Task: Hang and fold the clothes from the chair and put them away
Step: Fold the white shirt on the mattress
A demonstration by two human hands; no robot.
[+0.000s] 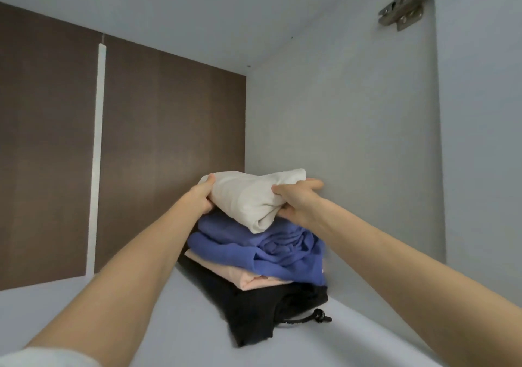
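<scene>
A folded cream garment (pixel 248 197) lies on top of a pile of folded clothes inside a wardrobe compartment. My left hand (pixel 202 197) grips its left end and my right hand (pixel 296 201) grips its right front corner. Under it sit a folded blue garment (pixel 271 249), a pale pink one (pixel 245 276) and a black one (pixel 254 310) with a drawstring toggle (pixel 319 316). The pile stands on the grey shelf (pixel 127 324) against the right side wall.
The compartment has a brown back panel (pixel 158 154) with a white strip (pixel 97 163), a grey right side wall (pixel 353 140) close to my right hand, and a metal door hinge (pixel 406 7) at the upper right. Bare shelf lies left of the pile.
</scene>
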